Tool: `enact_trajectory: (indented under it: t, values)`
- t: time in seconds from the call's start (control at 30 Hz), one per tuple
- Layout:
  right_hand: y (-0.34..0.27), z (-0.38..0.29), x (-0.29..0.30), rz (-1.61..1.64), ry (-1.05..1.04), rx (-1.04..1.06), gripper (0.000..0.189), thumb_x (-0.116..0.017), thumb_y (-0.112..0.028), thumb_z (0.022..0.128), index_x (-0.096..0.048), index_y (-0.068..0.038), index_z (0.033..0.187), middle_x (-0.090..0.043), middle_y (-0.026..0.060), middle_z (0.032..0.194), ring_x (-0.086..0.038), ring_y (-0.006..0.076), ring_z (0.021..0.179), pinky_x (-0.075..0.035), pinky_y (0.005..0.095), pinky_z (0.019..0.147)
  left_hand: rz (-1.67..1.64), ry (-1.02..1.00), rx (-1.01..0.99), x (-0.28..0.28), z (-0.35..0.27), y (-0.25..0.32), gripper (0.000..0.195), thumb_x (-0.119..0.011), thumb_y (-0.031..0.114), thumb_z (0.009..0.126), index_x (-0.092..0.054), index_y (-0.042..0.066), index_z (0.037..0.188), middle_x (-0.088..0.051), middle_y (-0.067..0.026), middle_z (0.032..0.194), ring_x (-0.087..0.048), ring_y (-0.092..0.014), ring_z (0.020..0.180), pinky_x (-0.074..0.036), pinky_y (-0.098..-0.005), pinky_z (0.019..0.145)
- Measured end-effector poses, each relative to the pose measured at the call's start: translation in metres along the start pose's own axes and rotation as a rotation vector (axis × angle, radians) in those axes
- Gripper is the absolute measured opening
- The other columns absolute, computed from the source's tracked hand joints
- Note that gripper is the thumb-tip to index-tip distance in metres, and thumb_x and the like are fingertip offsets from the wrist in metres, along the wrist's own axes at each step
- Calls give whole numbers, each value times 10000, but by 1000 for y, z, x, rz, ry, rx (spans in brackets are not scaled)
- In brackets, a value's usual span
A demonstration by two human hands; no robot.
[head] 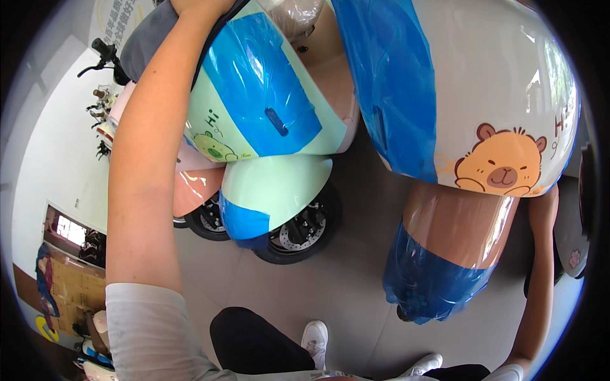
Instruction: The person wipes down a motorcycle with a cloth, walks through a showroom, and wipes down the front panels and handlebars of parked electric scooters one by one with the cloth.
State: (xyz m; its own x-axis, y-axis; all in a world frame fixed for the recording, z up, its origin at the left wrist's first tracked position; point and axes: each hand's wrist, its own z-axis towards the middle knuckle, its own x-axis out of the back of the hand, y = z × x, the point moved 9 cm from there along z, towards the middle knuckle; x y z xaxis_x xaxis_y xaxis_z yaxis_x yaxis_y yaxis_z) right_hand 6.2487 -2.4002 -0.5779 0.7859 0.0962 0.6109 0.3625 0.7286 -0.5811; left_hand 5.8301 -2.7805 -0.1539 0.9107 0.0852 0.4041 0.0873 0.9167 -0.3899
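My left arm reaches up the left side; my left hand (202,5) is cut by the top edge, at the dark upper edge of a pale green scooter front panel (305,102) partly covered in blue film. The fingers are not visible. On the right stands a cream scooter front panel (481,71) with a capybara decal (500,162) and blue film on one side. Below it is a brown front fender (457,219) wrapped in blue film. My right arm goes up beside this scooter, and my right hand (544,195) is mostly hidden behind the panel's lower right edge.
A pale green fender (281,190) and black front wheel (305,233) stand below the left panel, with a pink scooter's fender (195,188) beside them. A grey scooter part (569,228) is at the far right. Cardboard (78,290) and more scooters are at lower left.
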Motion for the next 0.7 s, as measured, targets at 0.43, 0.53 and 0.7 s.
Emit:
enact_trajectory:
  t: [0.43,0.53,0.7]
  values:
    - [3,1,2,14,12,-2,382,-533,-2,924,-564,-13,1305,-649,240,1241,-589,436,1184,-490,427,949,-8,6,-218,-5,-40,21,1046,-679,633,767,-418,-142,1419,-427,-298,1497,-372,-398,1425,-258,-464,1201]
    - [0,2,2,-17,29,24,410,-527,17,912,-552,-17,1320,-650,234,1240,-587,437,1183,-491,426,948,-2,29,-254,-2,-52,26,1089,-666,647,764,-364,-135,1461,-366,-300,1543,-303,-397,1473,-212,-466,1224]
    - [-9,1,4,-18,37,2,357,-554,-28,932,-587,5,1285,-658,225,1246,-604,407,1193,-484,406,956,10,-62,-313,-13,-74,46,1109,-632,654,773,-316,-127,1495,-305,-298,1581,-231,-390,1511,-163,-457,1244]
